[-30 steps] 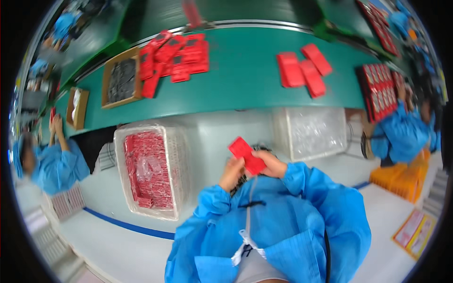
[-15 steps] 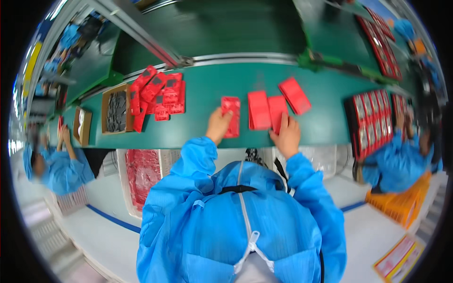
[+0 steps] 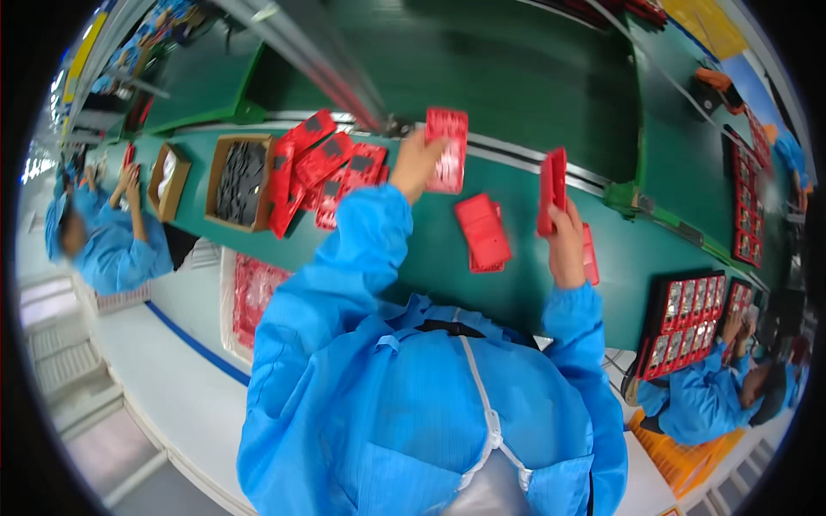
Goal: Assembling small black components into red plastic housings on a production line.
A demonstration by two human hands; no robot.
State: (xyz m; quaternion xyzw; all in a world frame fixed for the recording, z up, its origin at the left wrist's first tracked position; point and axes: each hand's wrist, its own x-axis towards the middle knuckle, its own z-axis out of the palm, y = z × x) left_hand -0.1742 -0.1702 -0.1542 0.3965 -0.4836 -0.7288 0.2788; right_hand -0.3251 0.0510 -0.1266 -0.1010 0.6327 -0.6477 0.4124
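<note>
My left hand (image 3: 417,165) is closed on a flat red plastic panel (image 3: 448,155) with pale marks on its face, out toward the bench's far rail. Farther right, my right hand (image 3: 565,248) grips another red plastic panel (image 3: 552,182), tilted so it appears narrow. Between the hands, several plain red panels (image 3: 484,234) lie stacked on the green bench (image 3: 422,267). One more red panel (image 3: 590,255) shows partly behind my right hand. To the left is a loose heap of red panels with dark squares (image 3: 329,159).
A cardboard box of dark flat pieces (image 3: 241,185) stands left of the heap, with a smaller cardboard box (image 3: 169,182) beyond. Black trays of red pieces (image 3: 686,318) lie at right. Co-workers in blue (image 3: 112,232) sit at both sides. A metal post (image 3: 318,60) rises behind the bench.
My left hand has carried its red panel up and farther out. My right hand has lifted a red panel off the bench and moved right. The whole view has turned and shifted.
</note>
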